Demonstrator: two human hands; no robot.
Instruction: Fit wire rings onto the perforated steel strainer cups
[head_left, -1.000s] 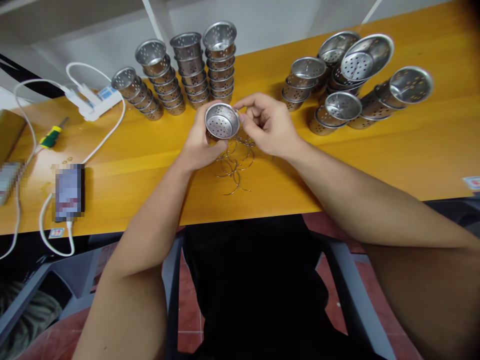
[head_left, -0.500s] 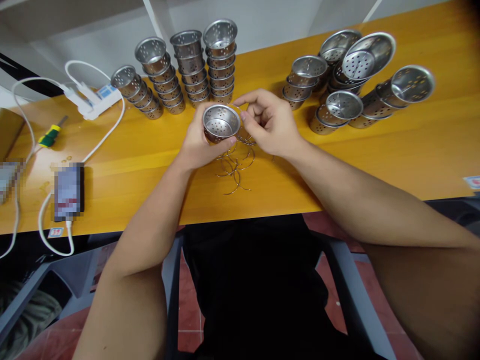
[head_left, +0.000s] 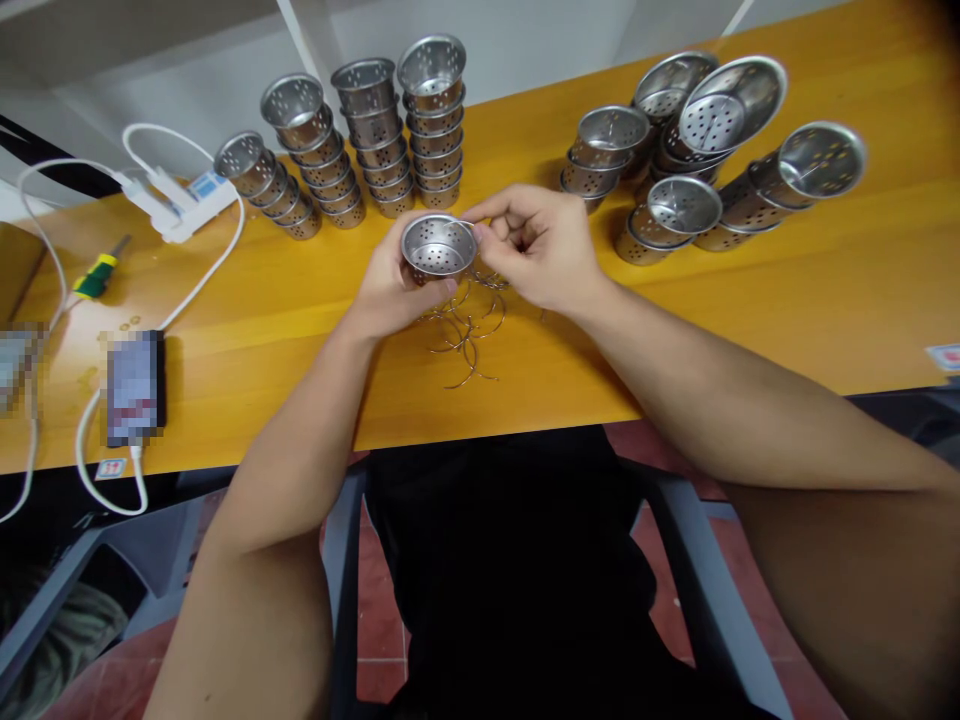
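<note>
My left hand point(head_left: 390, 290) is wrapped around a perforated metal cup point(head_left: 438, 258), its mouth tilted up toward me. At the cup's right rim, my right hand point(head_left: 544, 245) is closed in a pinch, thumb against forefinger. A thin curved wire point(head_left: 460, 222) shows between those fingertips and reaches over the rim; its far end is hard to make out. Beneath both hands, several loose curved wires point(head_left: 469, 350) lie in a tangle on the wooden table point(head_left: 570, 385), partly hidden by the cup and fingers.
Stacks of perforated cups point(head_left: 435, 130) stand at the back left. More cups point(head_left: 675, 210), some with wires across them, are at the right. A power strip point(head_left: 187, 210), a green-yellow screwdriver point(head_left: 97, 275) and a charging phone point(head_left: 135, 385) with white cables lie left.
My right fingertips have come in over the cup's rim, bringing the wire to its mouth. The whole view has shifted slightly; the cup stays in my left hand.
</note>
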